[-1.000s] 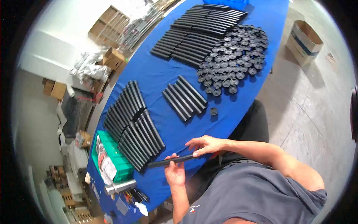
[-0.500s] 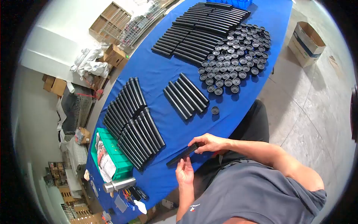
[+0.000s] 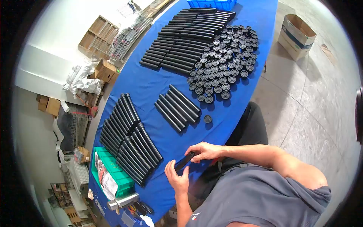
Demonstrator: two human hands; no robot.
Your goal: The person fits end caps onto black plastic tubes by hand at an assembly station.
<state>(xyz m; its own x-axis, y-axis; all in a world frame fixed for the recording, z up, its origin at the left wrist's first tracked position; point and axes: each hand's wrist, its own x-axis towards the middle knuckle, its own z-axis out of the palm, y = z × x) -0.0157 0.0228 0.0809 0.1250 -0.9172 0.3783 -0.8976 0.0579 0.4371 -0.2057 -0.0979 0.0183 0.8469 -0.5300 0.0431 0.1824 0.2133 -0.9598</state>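
Note:
A short black tube (image 3: 183, 162) is held at a slant over the near edge of the blue-covered table. At its upper end, my right hand (image 3: 206, 151) grips it between thumb and fingers. My left hand (image 3: 177, 178) is curled round the lower end, which is partly hidden behind the fingers. On the cloth ahead of my hands lie several loose black tubes (image 3: 177, 108) side by side. A single round black cap (image 3: 207, 119) sits to their right. Left of my hands, black tubes with collared ends (image 3: 132, 147) lie in two rows.
Many round black caps (image 3: 215, 72) and a stack of black tubes (image 3: 174, 49) cover the table's far part. A green crate (image 3: 123, 185) stands at the left edge beside a metal cylinder (image 3: 123, 201) and small tools. A blue crate (image 3: 215, 4) is at the far end; a cardboard box (image 3: 297, 38) on the floor.
My left hand has moved from supporting the tube underneath with its palm up to closing round its lower end. The whole view has shifted slightly.

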